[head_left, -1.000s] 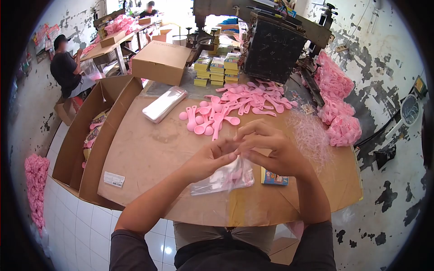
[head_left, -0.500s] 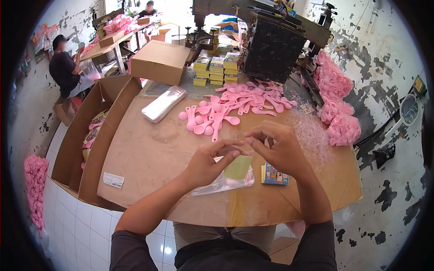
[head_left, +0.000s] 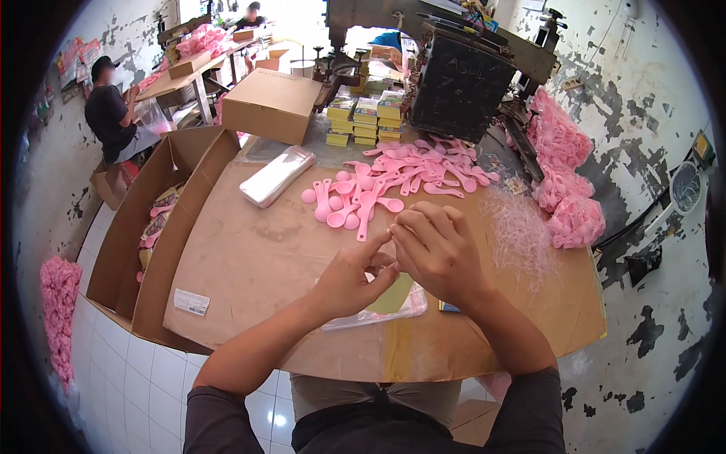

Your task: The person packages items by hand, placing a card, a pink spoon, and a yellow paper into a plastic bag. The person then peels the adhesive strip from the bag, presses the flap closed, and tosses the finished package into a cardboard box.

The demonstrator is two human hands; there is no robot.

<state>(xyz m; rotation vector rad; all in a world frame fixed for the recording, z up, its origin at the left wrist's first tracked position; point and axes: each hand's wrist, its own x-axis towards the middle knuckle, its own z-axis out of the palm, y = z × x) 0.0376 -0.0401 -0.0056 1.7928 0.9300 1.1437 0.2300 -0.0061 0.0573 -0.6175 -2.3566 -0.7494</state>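
My left hand [head_left: 354, 278] has its thumb and fingers pinched together at one side of a clear plastic bag. A yellow-green card [head_left: 393, 296] shows through this bag, hanging just below my fingers. Closed at the bag's upper edge, my right hand [head_left: 439, 246] touches the left fingertips; the exact grip is partly hidden. Beneath both hands lies a pile of clear plastic bags [head_left: 414, 308]. A small stack of printed cards [head_left: 448, 306] is mostly covered by my right forearm. Beyond my fingers, pink measuring spoons [head_left: 366, 216] lie in a loose heap.
A bundle of clear bags [head_left: 277, 176] lies left of the spoons. Stacked yellow-edged cards [head_left: 365, 121] and a cardboard box [head_left: 271, 100] stand behind. A long open carton [head_left: 159, 250] borders the table's left. Shredded plastic [head_left: 518, 234] lies right. A person [head_left: 107, 110] sits far left.
My right hand has moved left and down until its fingertips meet those of my left hand. The yellow-green card has dropped slightly, and my forearm now covers most of the printed stack.
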